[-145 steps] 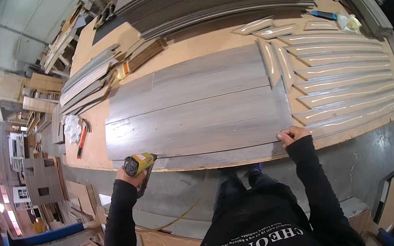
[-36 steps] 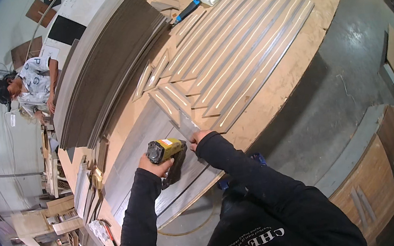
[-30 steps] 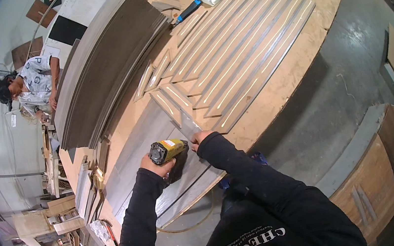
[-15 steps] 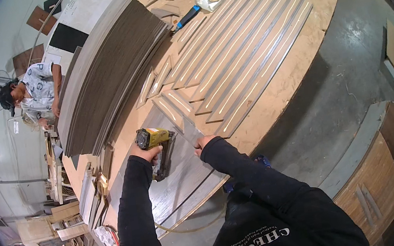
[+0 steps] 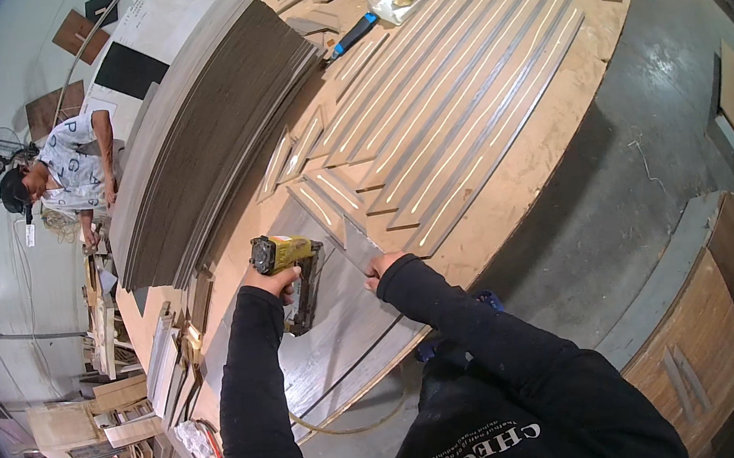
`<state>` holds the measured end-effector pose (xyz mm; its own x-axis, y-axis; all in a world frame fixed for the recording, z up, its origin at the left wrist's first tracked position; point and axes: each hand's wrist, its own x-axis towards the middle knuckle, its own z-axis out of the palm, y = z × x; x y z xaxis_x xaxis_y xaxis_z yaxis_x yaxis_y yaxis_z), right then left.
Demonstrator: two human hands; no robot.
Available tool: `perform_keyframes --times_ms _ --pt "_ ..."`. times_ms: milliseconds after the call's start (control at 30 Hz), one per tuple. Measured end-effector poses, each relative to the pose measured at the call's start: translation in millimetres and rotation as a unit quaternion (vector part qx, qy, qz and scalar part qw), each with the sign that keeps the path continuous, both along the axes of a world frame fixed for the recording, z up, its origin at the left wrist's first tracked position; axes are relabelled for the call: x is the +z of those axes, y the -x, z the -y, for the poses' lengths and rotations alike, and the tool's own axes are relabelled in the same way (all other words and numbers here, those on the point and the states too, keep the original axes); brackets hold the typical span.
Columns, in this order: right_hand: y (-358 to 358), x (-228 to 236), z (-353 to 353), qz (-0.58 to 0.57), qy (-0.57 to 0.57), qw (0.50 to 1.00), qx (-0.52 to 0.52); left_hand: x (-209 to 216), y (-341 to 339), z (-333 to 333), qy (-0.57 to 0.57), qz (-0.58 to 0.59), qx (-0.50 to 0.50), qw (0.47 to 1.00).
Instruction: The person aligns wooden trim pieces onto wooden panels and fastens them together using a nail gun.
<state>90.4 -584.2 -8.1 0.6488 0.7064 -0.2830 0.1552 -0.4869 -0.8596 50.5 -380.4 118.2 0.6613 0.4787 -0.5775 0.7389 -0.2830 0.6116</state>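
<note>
My left hand (image 5: 274, 283) is wrapped round the handle of a yellow and black nail gun (image 5: 285, 253), held over a grey wood-grain panel (image 5: 336, 344) at the table's near end. My right hand (image 5: 382, 270) is closed on the near end of a short grey wood strip (image 5: 356, 247) at the panel's edge; the fingertips are partly hidden. Just beyond lie two short strips (image 5: 332, 192), each with a pale bead of glue. Farther off, several long grey strips (image 5: 461, 96) lie side by side, angled at the ends and carrying similar beads.
A tall stack of curved grey boards (image 5: 207, 139) stands on the left of the table (image 5: 559, 134). A blue-handled tool (image 5: 354, 36) and a white packet (image 5: 395, 0) lie at the far side. Another person (image 5: 67, 171) stands behind the stack. A hose (image 5: 356, 430) hangs by the near edge.
Both my hands keep almost the same places and holds. Another person's hand has appeared at the table's far edge. The person behind the stack has shifted posture slightly.
</note>
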Motion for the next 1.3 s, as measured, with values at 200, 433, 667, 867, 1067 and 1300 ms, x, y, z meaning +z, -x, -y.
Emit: perform_keyframes --times_ms 200,433,667,867,1067,1300 --pt "0.3 3.9 -3.0 0.014 -0.023 1.0 0.008 0.5 2.2 -8.2 -0.025 -0.017 -0.002 1.0" --pt "0.4 18.6 1.7 -0.001 -0.008 1.0 0.014 4.4 1.7 -6.5 -0.047 0.004 -0.005 0.999" --pt "16.2 26.8 8.0 0.054 -0.068 0.995 -0.048 57.7 92.3 -10.7 -0.047 0.166 -0.007 0.985" --pt "126.9 115.8 -61.7 -0.021 -0.396 0.911 0.11 111.7 165.9 -3.5 0.067 0.203 0.055 0.975" --pt "176.3 148.3 -100.6 -0.379 -0.375 0.846 0.009 120.5 243.4 -13.9 -0.322 0.434 -0.063 0.839" --pt "206.8 134.8 -118.1 -0.589 -0.429 0.684 0.032 34.4 295.9 7.7 -0.31 0.389 0.105 0.861"
